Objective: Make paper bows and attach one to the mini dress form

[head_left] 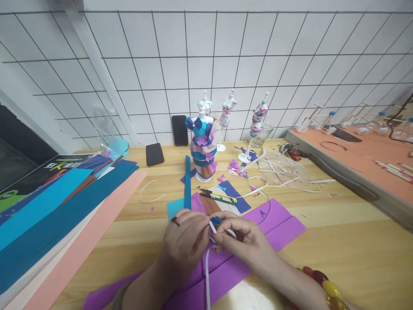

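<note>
My left hand (186, 242) pinches one end of a narrow white tape strip (213, 227) between thumb and finger. Close beside it, my right hand (242, 237) has thumb and finger closed on the strip's other part. A small dark blue piece (216, 220) shows between the two hands, partly covered by fingers. From under the hands a longer tail of white tape (207, 275) hangs toward me. Beneath both hands lies a folded purple crepe-like sheet (280, 219). Just beyond them, thread snips (219, 196) with a yellow and green handle rest on cut pieces.
A small dress form (203, 148) wears blue, purple and brown pieces with a bow. Behind stand more mini forms (258, 118). Tangled backing strips (284, 170) lie right, near an orange-topped board (364, 159). Coloured sheets (80, 206) fill the left; two phones (155, 154) are at the back.
</note>
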`<act>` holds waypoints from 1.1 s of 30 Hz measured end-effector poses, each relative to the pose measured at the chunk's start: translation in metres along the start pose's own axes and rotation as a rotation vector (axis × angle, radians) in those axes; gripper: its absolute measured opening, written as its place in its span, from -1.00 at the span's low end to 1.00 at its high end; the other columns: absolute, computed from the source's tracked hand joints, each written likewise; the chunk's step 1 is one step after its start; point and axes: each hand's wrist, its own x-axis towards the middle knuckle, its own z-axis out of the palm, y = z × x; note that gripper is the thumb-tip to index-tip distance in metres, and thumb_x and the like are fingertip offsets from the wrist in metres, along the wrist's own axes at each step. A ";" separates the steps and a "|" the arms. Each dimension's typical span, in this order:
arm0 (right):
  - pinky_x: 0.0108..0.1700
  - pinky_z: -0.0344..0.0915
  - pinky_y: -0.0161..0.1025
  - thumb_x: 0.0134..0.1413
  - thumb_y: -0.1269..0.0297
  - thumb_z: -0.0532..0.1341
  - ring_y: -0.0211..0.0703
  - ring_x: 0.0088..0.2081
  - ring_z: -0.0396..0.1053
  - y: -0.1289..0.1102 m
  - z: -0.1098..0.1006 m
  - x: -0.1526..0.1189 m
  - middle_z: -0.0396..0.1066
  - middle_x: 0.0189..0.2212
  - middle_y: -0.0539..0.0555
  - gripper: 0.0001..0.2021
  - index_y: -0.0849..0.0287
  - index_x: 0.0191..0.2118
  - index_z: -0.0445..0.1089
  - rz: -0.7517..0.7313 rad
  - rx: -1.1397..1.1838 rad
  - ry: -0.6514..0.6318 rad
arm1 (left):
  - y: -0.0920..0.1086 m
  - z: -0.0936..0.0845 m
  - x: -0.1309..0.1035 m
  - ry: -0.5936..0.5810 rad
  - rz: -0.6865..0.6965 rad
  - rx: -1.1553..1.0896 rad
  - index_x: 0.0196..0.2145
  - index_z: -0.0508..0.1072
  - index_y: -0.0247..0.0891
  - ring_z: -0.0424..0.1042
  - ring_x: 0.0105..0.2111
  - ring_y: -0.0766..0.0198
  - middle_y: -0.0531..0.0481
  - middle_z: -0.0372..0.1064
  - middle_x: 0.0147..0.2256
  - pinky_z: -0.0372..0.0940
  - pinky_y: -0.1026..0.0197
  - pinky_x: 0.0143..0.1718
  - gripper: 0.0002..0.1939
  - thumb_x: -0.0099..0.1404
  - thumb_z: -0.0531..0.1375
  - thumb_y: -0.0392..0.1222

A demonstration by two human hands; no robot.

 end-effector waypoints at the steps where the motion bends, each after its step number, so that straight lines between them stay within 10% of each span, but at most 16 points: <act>1: -0.17 0.22 -0.26 -0.09 0.29 0.26 -0.12 -0.17 0.30 0.000 0.000 0.000 0.33 -0.29 0.09 -0.89 0.17 -0.54 0.41 0.007 -0.017 0.000 | 0.000 0.000 0.001 0.010 -0.011 -0.001 -0.30 0.36 -0.26 0.43 -0.33 0.21 -0.08 0.46 -0.41 0.31 0.15 -0.27 -0.79 0.09 0.11 -0.46; 12: -0.18 0.21 -0.20 -0.08 0.28 0.23 0.00 -0.03 0.20 0.002 -0.003 -0.001 0.27 -0.13 0.15 -0.90 0.18 -0.50 0.37 0.075 -0.163 0.013 | 0.000 0.003 0.001 0.067 -0.296 -0.164 -0.39 0.41 -0.25 0.43 -0.36 0.24 -0.04 0.45 -0.42 0.34 0.19 -0.33 -0.86 0.07 0.13 -0.41; 25: -0.05 0.17 -0.21 -0.07 0.27 0.24 -0.10 -0.12 0.28 -0.003 0.004 -0.002 0.34 -0.22 0.11 -0.91 0.16 -0.48 0.40 -0.077 -0.162 0.053 | 0.006 -0.002 -0.003 0.018 -0.030 -0.104 -0.31 0.36 -0.22 0.37 -0.40 0.24 -0.01 0.41 -0.46 0.27 0.15 -0.34 -0.76 0.06 0.14 -0.47; 33: -0.28 0.22 -0.30 -0.03 0.27 0.20 -0.21 -0.36 0.30 -0.003 0.001 0.001 0.32 -0.47 0.02 -0.82 0.19 -0.56 0.33 -0.040 -0.141 0.091 | 0.006 0.001 0.003 -0.061 -0.513 -0.483 -0.43 0.45 -0.26 0.37 -0.43 0.27 0.00 0.38 -0.49 0.30 0.23 -0.39 -0.94 0.11 0.16 -0.33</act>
